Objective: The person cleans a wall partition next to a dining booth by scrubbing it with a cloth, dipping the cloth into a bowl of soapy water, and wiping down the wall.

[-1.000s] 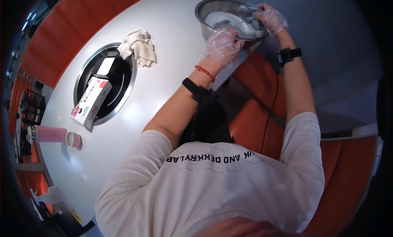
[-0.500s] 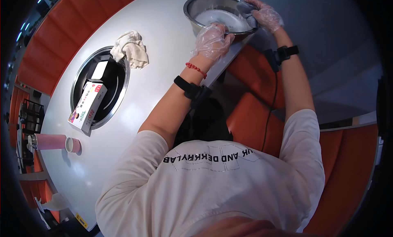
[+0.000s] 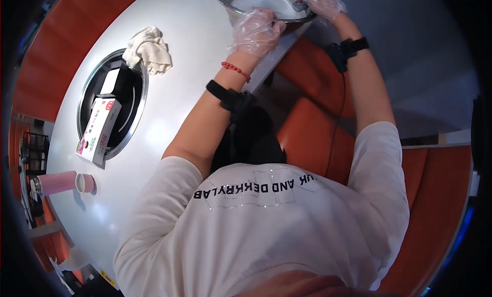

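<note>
At the top of the view a metal basin holds whitish, foamy liquid. My left hand, in a clear plastic glove, is closed on the basin's near rim. A grey cloth is in my gloved right hand, whose fingers are closed on it at the basin's right side. Part of that cloth hangs inside the rim. The upper edge of the frame cuts off the far side of the basin.
On the white table lies a crumpled cream cloth. A printed box rests over a round black recess. A pink bottle and its pink cup are at the left. Orange seats stand below the table edge.
The camera view has shifted, so the table and basin sit higher and further left. My right hand has brought the grey cloth down inside the rim; my left hand keeps its hold on the basin.
</note>
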{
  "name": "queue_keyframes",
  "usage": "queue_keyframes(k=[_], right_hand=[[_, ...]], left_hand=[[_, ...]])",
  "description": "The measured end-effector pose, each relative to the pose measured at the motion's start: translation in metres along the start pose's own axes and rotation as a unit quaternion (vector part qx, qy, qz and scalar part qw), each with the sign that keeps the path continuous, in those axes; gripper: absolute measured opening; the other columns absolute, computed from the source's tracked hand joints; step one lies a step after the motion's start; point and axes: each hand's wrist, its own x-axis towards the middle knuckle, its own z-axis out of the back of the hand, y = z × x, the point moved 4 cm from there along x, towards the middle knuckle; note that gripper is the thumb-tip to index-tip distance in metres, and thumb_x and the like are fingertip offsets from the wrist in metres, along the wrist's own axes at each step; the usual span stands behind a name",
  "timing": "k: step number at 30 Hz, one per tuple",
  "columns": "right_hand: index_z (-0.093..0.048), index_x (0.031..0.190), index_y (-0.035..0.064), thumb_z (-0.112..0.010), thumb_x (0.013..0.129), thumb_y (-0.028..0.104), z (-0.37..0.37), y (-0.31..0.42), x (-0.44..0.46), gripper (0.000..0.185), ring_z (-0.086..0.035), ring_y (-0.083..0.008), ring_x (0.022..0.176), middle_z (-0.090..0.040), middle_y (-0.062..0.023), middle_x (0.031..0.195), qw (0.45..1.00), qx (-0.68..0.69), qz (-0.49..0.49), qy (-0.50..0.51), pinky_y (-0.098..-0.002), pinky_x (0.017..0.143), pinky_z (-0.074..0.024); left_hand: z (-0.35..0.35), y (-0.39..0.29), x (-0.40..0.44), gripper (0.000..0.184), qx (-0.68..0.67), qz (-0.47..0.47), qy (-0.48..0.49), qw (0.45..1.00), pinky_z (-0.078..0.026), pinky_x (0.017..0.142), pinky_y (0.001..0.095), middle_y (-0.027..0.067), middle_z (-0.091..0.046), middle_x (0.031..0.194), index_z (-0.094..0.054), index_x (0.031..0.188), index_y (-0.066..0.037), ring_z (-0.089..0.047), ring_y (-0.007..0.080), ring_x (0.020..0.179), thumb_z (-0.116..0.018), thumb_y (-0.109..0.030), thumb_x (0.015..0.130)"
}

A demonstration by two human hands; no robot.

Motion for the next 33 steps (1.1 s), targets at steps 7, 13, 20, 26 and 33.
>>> queue_keyframes(k=[7,13,20,26,33], right_hand=[[-0.076,0.096,0.0098,-0.056,0.082,0.006,0.017,0.015,-0.015,0.025,-0.073,-0.0300,0.082,-0.075,-0.0156,0.087,0.995,-0.076,-0.053,0.040,-0.0430,0.076,-0.0578],[-0.067,0.104,0.0109,-0.063,0.077,0.013,-0.009,-0.027,0.001,0.027,-0.068,-0.0269,0.087,-0.071,-0.0097,0.094,0.995,-0.031,-0.053,0.074,-0.0384,0.079,-0.0540],[-0.063,0.101,0.0114,-0.063,0.076,0.017,-0.026,-0.032,0.015,0.026,-0.068,-0.0318,0.090,-0.070,-0.0122,0.094,0.994,-0.057,-0.076,0.054,-0.0418,0.079,-0.0536],[-0.061,0.105,0.0118,-0.059,0.078,0.017,-0.026,-0.033,0.013,0.028,-0.065,-0.0356,0.100,-0.069,-0.0145,0.103,0.994,-0.087,-0.051,0.035,-0.0449,0.085,-0.0525],[-0.062,0.115,0.0166,-0.061,0.076,0.018,-0.016,-0.026,0.001,0.039,-0.065,-0.0384,0.104,-0.069,-0.0164,0.106,0.995,-0.021,-0.094,0.020,-0.0456,0.090,-0.0515]], left_hand=[[0.000,0.000,-0.001,0.034,-0.003,-0.003,-0.009,1.000,-0.052,0.088,0.0476,0.0212,-0.068,0.108,-0.070,0.106,-0.002,-0.065,0.0406,0.101,-0.070,-0.032,0.091],[0.000,0.000,-0.001,0.035,-0.007,-0.002,0.003,1.000,-0.051,0.088,0.0484,0.0212,-0.067,0.107,-0.069,0.105,-0.002,-0.064,0.0412,0.099,-0.069,-0.033,0.091],[0.003,-0.002,-0.001,0.034,-0.001,0.008,0.013,1.000,-0.050,0.089,0.0485,0.0214,-0.067,0.107,-0.070,0.105,-0.002,-0.063,0.0409,0.101,-0.068,-0.034,0.092],[0.006,-0.004,-0.002,0.035,-0.013,0.011,0.007,1.000,-0.050,0.089,0.0483,0.0211,-0.067,0.107,-0.070,0.104,-0.003,-0.064,0.0408,0.100,-0.068,-0.035,0.091],[0.003,0.000,0.001,0.035,-0.005,0.022,0.014,1.000,-0.051,0.088,0.0485,0.0208,-0.068,0.106,-0.070,0.104,-0.003,-0.064,0.0402,0.100,-0.069,-0.035,0.091]])
